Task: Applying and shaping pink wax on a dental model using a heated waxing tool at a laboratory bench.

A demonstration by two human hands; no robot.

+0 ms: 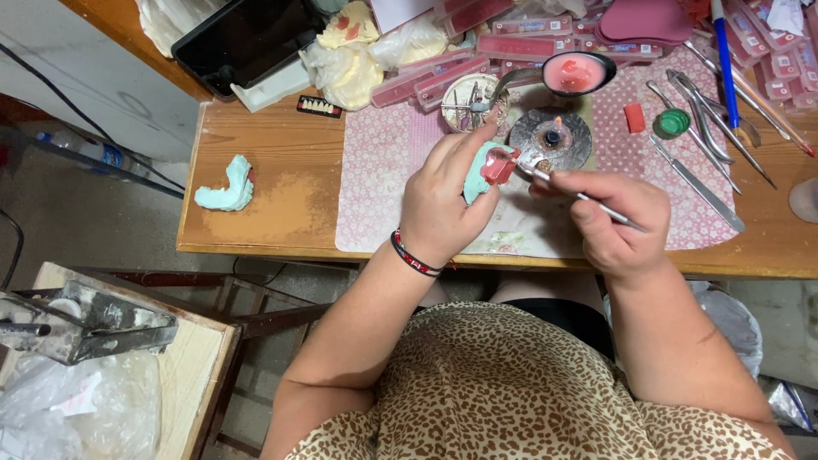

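Both hands work near the burner: left hand grips the cast, right hand pinches the metal tool at its pink wax. Excess pressure risks gouging.

Dental lab bench: plaster jaw cast, spirit burner, tooth sets.

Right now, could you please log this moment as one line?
left hand: holds teal cast with pink wax | right hand: holds metal tool at wax | burner: lit
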